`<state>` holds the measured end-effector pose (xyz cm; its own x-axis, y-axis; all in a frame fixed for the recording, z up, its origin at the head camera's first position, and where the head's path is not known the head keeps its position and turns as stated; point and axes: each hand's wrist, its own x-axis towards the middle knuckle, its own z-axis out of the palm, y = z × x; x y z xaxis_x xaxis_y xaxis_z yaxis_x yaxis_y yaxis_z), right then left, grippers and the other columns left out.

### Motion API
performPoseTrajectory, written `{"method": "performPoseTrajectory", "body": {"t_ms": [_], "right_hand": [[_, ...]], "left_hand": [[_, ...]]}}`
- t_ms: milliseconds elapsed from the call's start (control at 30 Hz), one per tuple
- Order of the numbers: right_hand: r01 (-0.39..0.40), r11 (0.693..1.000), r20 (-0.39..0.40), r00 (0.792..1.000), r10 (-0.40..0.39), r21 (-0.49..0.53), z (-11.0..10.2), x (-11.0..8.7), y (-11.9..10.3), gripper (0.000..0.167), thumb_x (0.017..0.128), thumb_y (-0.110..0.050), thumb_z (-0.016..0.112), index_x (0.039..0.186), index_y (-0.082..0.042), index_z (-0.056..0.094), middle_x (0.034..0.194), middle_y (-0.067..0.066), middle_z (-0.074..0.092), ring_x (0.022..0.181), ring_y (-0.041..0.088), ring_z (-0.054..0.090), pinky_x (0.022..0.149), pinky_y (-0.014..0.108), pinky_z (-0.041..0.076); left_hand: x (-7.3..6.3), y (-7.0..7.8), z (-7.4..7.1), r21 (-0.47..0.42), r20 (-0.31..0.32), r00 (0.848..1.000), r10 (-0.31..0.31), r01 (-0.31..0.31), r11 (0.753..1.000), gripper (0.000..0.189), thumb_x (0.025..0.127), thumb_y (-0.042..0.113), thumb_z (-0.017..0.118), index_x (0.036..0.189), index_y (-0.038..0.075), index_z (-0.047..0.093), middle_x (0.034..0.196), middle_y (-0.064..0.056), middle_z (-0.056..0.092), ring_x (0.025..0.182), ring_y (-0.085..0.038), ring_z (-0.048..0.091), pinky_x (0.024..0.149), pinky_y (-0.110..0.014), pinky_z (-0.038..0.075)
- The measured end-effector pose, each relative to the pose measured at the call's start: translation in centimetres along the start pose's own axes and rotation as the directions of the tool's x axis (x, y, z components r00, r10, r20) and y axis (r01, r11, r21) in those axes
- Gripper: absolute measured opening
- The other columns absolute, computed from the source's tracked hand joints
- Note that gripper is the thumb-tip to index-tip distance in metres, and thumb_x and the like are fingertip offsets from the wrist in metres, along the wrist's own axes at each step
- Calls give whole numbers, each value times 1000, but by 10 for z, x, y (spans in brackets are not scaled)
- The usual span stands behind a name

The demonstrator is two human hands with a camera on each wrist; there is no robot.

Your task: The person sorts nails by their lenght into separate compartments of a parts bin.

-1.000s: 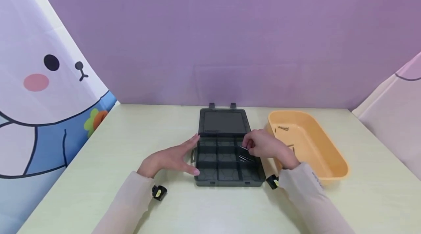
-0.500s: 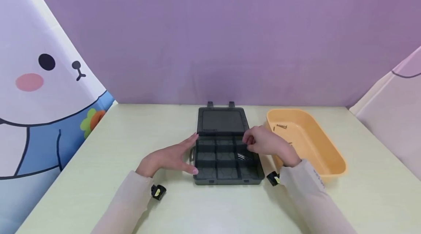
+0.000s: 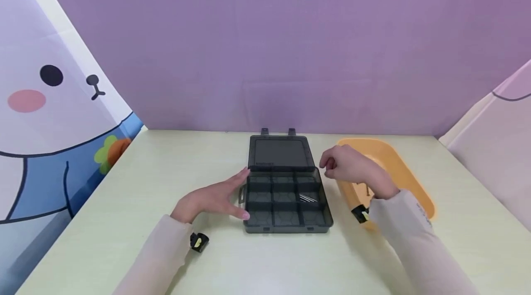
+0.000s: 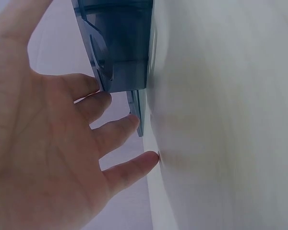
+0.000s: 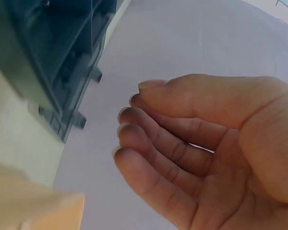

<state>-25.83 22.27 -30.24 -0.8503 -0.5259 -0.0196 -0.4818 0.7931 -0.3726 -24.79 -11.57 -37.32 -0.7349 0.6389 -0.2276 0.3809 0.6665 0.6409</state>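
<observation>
A dark see-through compartment box (image 3: 288,229) sits on the table, its lid (image 3: 282,152) folded back behind it. Several thin shiny metal pieces (image 3: 308,198) lie in the middle compartment of its right column. My left hand (image 3: 215,200) is spread at the box's left side, thumb at the front corner and fingertips near the back one. In the left wrist view, the fingers of that hand (image 4: 48,139) are extended close to the box's end wall. Nothing is between the loosely curled fingers of my right hand (image 5: 197,139), which hovers between the box and the orange basin (image 3: 408,175).
Inside the basin, a small screw (image 3: 367,190) shows beside my right wrist; my hand and forearm cover much of the rest. A purple cloth backdrop (image 3: 269,55) rises along the table's (image 3: 186,156) back edge. A black wrist camera (image 3: 360,213) juts from the right sleeve.
My right hand has lifted out of the box's right column and moved right, over the basin's near-left edge. The shiny pieces stay in their compartment. My left hand keeps its place.
</observation>
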Motion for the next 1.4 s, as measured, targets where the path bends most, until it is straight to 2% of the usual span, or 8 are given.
{"method": "performPoseTrajectory", "body": {"t_ms": [267,533,800,1067,1133,1200,1300,1400], "right_hand": [[-5,997,-2,1000,5,-78,-20,-1,22,15,81,0,62,93,0,69,83,5,67,72,15,57,69,34,51],[-13,998,35,999,15,-61,-35,0,45,20,79,1,61,97,7,67,86,11,68,72,16,57,68,36,52],[-52,999,64,997,53,-17,-28,9,69,25,80,1,63,102,12,65,89,17,68,77,21,62,69,38,53],[-158,986,137,977,164,-49,-15,25,84,39,82,-7,65,115,12,59,112,27,62,97,36,62,81,45,53],[-170,984,146,973,176,-52,-12,28,89,41,81,-8,65,116,12,59,115,29,60,93,34,61,80,44,53],[-183,982,161,969,187,-40,-8,31,93,41,80,-10,65,114,12,59,113,28,60,85,29,60,77,41,52],[-224,975,189,957,218,10,-2,34,100,20,82,-11,63,94,5,61,81,13,56,66,18,46,62,31,42],[-265,963,194,948,254,36,3,37,105,14,85,-10,58,93,1,59,81,9,53,67,17,45,60,27,39]], "left_hand": [[1,-1,2,-23,0,1000,4,-4,1000,116,77,51,75,154,9,-2,161,-9,-6,148,-30,2,117,-51,17],[0,-4,1,-24,3,1000,-2,2,1000,117,76,52,74,154,9,-3,161,-10,-7,148,-31,2,117,-51,16],[1,-6,2,-39,-7,1000,10,-10,999,118,76,51,75,154,7,-2,161,-12,-6,148,-32,2,117,-52,16],[1,-7,2,-32,-18,1000,9,-9,999,117,76,52,74,154,8,-1,161,-11,-4,148,-33,4,117,-52,17],[1,-8,3,-37,-21,1000,2,-3,999,116,76,51,75,154,8,0,161,-10,-4,148,-32,5,117,-52,17],[2,-9,5,-40,-20,1000,-4,3,999,116,76,51,75,154,9,0,162,-9,-3,148,-31,5,117,-51,17],[3,-10,7,-38,-19,1000,-7,7,999,116,76,51,75,154,10,0,162,-8,-4,148,-29,4,117,-50,18],[3,-10,7,-29,-19,1000,2,-2,1000,115,77,51,74,154,10,0,162,-7,-4,148,-28,4,117,-49,18]]}}
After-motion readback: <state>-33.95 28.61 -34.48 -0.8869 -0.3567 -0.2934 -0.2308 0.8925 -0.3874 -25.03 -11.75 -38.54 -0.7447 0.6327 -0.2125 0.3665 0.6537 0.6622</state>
